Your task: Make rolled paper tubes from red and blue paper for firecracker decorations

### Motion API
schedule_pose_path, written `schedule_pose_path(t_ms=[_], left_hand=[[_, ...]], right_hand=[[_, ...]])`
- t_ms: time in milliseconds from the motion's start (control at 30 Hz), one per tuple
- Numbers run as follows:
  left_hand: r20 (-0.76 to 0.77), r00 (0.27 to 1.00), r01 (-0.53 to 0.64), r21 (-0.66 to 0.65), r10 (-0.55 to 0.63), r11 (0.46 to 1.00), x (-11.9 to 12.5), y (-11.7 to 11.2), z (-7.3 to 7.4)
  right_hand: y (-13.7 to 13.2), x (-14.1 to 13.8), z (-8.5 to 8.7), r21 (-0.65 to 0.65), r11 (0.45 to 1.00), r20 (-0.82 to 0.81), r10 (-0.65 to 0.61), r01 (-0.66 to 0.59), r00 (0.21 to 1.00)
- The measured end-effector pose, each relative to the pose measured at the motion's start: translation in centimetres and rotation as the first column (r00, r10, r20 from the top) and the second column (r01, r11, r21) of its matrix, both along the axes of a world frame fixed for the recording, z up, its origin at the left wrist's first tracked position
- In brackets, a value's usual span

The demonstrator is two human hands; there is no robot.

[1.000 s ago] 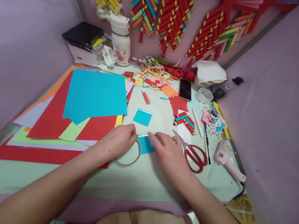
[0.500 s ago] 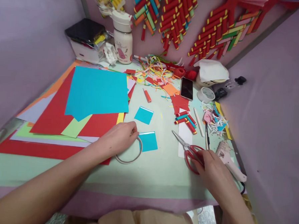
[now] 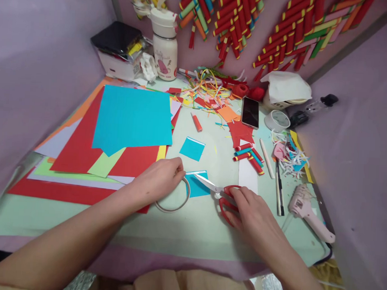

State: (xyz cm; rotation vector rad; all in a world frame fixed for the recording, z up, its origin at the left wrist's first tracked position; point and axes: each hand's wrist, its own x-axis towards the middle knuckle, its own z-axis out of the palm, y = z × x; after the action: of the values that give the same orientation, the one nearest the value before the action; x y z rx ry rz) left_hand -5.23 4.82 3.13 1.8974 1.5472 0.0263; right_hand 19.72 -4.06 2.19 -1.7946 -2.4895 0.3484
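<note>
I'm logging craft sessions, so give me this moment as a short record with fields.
Left hand: holding a tape roll
Right hand: holding red-handled scissors
Scissor tips: over the near blue paper square; contact unclear
Far blue paper square: lying flat, white strip along far edge
Nearby: paper rolls, hot glue gun
Background: hanging paper firecrackers

Hands [image 3: 253, 208] with scissors [image 3: 218, 190], tape [image 3: 170, 211], blue square [image 3: 197, 189]

Lettering on white bottle [image 3: 165, 57] too small to read; marks on container [image 3: 275, 102] at back right likewise unreadable
</note>
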Motion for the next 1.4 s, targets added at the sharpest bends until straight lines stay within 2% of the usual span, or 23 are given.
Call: schedule_pose_path(t_ms=[200, 433, 667, 1400], left_hand=[[-0.002, 1.0, -0.001, -0.001, 0.001, 1.0, 0.0, 0.0, 0.1], [-0.026, 1.0, -0.016, -0.048, 0.015, 0.999, 0.3, 0.1, 0.6], [-0.055, 0.998, -0.024, -0.079, 0.019, 0.997, 0.5, 0.3, 0.7], [-0.049, 0.999, -0.021, -0.084, 0.017, 0.996, 0.4, 0.4, 0.5]], right_hand=[[0.7, -0.8, 0.3, 0.045, 0.998, 0.046, 0.036, -0.038, 0.998], [1.4, -1.3, -0.1, 0.121, 0.991, 0.057, 0.049, -0.056, 0.997], [1.8, -1.5, -0.5, 0.118, 0.991, 0.088, 0.058, -0.068, 0.994], [2.1, -2.5, 0.0, 0.116, 0.991, 0.096, 0.06, -0.071, 0.994]])
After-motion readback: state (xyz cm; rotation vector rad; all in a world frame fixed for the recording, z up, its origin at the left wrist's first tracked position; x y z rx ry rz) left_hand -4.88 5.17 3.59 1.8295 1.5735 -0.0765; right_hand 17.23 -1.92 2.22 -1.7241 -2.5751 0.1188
